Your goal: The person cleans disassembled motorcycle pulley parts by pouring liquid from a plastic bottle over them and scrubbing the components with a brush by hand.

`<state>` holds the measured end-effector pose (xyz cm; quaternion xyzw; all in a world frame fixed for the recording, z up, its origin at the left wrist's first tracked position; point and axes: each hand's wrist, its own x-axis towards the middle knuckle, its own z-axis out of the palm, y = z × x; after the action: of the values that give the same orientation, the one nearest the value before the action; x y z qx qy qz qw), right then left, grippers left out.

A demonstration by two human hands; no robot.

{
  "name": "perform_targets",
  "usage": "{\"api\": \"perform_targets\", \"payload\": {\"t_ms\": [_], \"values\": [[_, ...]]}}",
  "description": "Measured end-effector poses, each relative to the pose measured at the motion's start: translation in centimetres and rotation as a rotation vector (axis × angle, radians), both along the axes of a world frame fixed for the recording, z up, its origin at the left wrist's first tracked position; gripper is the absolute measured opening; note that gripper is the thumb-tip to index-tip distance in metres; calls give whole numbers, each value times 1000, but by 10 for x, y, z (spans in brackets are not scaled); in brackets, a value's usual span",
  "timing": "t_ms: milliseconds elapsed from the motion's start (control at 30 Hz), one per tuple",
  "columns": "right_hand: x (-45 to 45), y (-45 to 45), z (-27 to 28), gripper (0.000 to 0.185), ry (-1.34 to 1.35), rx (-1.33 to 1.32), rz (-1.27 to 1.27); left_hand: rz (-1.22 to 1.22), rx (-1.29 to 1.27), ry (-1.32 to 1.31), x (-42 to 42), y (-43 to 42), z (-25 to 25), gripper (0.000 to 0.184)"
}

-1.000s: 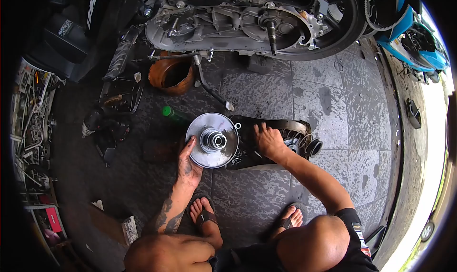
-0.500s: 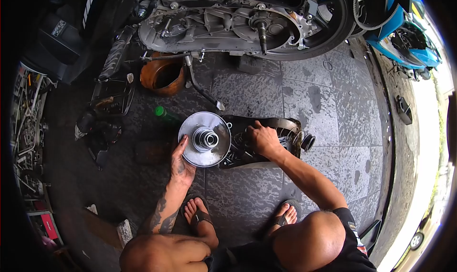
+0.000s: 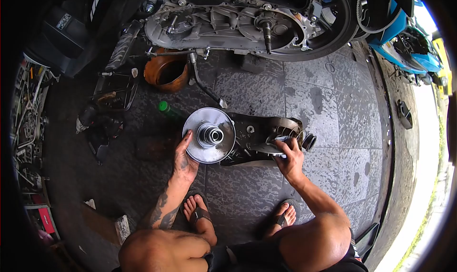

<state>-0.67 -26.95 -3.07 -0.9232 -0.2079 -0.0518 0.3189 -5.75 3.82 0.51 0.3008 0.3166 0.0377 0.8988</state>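
My left hand (image 3: 186, 160) grips a round silver pulley disc (image 3: 196, 141) by its lower left edge, its ringed hub facing up. To the right, my right hand (image 3: 291, 160) pinches a flat metal disc (image 3: 269, 148) that is tilted nearly edge-on. That disc is above the right half of a long dark crankcase cover (image 3: 240, 163), which lies hollow side up like a tray. A coil spring (image 3: 297, 135) and a black ringed part (image 3: 309, 142) are at the cover's right end. Small loose pieces and a nut (image 3: 250, 129) lie inside it.
An open scooter engine case (image 3: 209, 32) with a protruding shaft and the wheel (image 3: 340, 43) stand ahead. A rusty orange pot (image 3: 150, 79), a kickstand (image 3: 204, 89) and a green-capped bottle (image 3: 164, 106) are nearer. Tools (image 3: 28, 134) line the left edge.
My right hand has moved right and slightly nearer me, and now has a flat metal disc lifted from within the cover. My left hand keeps its hold on the pulley disc.
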Motion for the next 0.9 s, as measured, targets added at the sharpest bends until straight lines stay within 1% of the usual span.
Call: {"api": "perform_targets", "payload": {"t_ms": [33, 100, 167, 233, 267, 300, 333, 367, 400, 433, 533, 567, 667, 833, 900], "values": [[-5, -5, -5, 57, 3, 1, -4, -4, 1, 3, -1, 0, 0, 32], [-12, -13, -16, 61, -207, 40, -44, -2, -2, -2, -1, -1, -2, 32], [-19, -20, -23, 62, -169, 67, -88, -8, 1, -1, 0, -1, -3, 32], [-21, -18, -21, 68, -230, 46, -157, -15, 0, 2, 1, -4, -5, 31], [-22, -14, -20, 72, -160, 11, -182, -26, 9, -16, 1, -4, -6, 30], [-23, -14, -18, 72, -157, 18, -185, -37, 23, -34, 1, -1, -7, 30], [-22, -15, -14, 73, -121, -31, -157, 9, 32, -21, 1, 7, -24, 29], [-21, -15, -7, 74, -87, -83, -129, 9, 36, -22, 1, 8, -24, 29], [-23, -17, -2, 74, 7, -142, -112, 14, 47, -29, 1, 9, -24, 29], [-24, -19, 1, 74, 8, -144, -114, 17, 55, -36, 1, 8, -24, 28], [-24, -27, 6, 81, 39, -295, -2, 6, 22, -18, 2, 7, -23, 29], [-24, -29, 8, 81, 38, -297, -3, 5, 20, -19, 4, 6, -23, 29], [-25, -31, 14, 82, 137, -372, 41, -5, 32, -9, 4, 3, -17, 29], [-33, -31, 10, 79, 114, -380, 38, -7, 42, 14, 5, -1, -11, 29], [-35, -23, 14, 72, 41, -282, -13, 3, 52, -11, 5, 1, -19, 29]]}}
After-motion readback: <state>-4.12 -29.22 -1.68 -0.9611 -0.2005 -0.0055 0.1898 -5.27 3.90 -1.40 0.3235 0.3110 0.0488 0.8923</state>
